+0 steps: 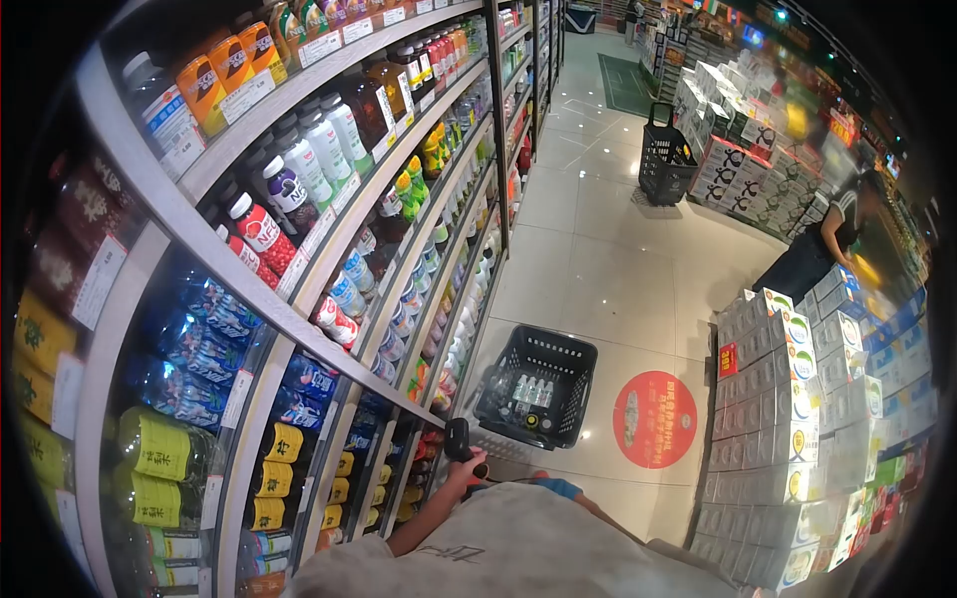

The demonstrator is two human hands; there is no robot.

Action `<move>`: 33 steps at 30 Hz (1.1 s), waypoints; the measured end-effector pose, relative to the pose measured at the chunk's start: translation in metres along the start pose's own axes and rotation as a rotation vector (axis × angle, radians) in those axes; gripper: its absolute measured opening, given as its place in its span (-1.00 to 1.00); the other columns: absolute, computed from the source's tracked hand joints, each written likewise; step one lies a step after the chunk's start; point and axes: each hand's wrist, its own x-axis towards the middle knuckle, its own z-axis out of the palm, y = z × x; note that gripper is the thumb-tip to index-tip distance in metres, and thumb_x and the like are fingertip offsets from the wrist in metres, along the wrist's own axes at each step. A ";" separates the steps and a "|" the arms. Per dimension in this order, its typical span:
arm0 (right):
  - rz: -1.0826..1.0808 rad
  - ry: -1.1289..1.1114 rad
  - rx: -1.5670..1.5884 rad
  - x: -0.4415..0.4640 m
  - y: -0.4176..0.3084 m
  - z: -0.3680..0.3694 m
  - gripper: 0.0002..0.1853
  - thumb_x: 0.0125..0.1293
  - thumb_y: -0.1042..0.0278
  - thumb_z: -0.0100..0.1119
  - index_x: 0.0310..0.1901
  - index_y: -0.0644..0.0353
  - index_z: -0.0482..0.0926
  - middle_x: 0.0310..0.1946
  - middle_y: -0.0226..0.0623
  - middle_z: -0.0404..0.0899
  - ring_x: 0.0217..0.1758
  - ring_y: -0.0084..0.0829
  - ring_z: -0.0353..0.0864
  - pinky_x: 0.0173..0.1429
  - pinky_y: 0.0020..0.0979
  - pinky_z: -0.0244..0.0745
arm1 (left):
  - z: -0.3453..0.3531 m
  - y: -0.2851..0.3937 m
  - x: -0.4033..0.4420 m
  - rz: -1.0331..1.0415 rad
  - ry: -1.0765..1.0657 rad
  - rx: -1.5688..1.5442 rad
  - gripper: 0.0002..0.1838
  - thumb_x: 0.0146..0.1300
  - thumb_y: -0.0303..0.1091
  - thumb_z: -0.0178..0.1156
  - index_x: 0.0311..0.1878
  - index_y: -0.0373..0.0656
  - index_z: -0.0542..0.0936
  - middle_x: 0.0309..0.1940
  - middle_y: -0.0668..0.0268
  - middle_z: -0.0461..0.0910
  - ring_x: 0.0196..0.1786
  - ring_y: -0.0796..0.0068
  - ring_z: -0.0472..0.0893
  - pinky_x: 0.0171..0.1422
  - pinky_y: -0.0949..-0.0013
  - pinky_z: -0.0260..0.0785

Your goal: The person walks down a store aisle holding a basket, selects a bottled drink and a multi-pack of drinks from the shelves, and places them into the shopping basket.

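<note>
My left hand (465, 471) is closed around a black handle-like thing (458, 436) beside the shelf edge. Whether it belongs to the basket I cannot tell. On the floor just ahead stands a black shopping basket (576, 384) with slatted sides. Several small clear bottles (534, 390) stand inside it, with a few small dark and yellow items near them. My right forearm (601, 510) reaches in along my light shirt, next to something blue (560, 487). The fingers of my right hand are too hidden to make out.
Drink shelves (439, 189) run along the left, filled with bottles and price tags. Stacked white cartons (763, 409) line the right side. A round red floor sticker (655, 420) lies between. Farther up the aisle are another black basket (666, 164) and a person (832, 234) by the cartons.
</note>
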 end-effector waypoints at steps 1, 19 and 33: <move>0.008 -0.018 -0.022 0.002 -0.010 0.000 -0.69 0.26 0.11 0.05 -0.07 0.04 0.62 -0.21 -0.16 0.64 -0.11 -0.31 0.62 -0.03 -0.34 0.46 | -0.001 0.004 -0.002 -0.014 -0.016 -0.004 -0.75 0.07 -0.32 0.38 -0.19 -0.14 0.62 -0.28 0.38 0.59 -0.22 0.53 0.56 -0.12 0.41 0.40; 0.136 0.151 -0.171 0.130 -0.326 -0.030 -0.74 0.21 0.22 0.11 -0.12 0.09 0.63 -0.12 -0.09 0.62 -0.07 -0.14 0.62 0.00 -0.31 0.47 | 0.002 0.016 0.019 0.027 -0.261 0.024 -0.77 0.13 -0.41 0.35 -0.14 -0.16 0.58 -0.27 0.37 0.61 -0.17 0.56 0.59 -0.04 0.43 0.41; 0.147 0.991 1.089 0.150 -0.406 -0.158 -0.78 0.08 0.44 0.03 -0.20 0.23 0.47 -0.37 -0.34 0.53 -0.24 -0.46 0.56 -0.13 -0.44 0.49 | 0.161 0.087 0.020 0.041 -0.455 0.023 -0.86 0.17 -0.36 0.32 -0.31 -0.05 0.52 -0.31 0.47 0.54 -0.19 0.66 0.50 -0.05 0.51 0.33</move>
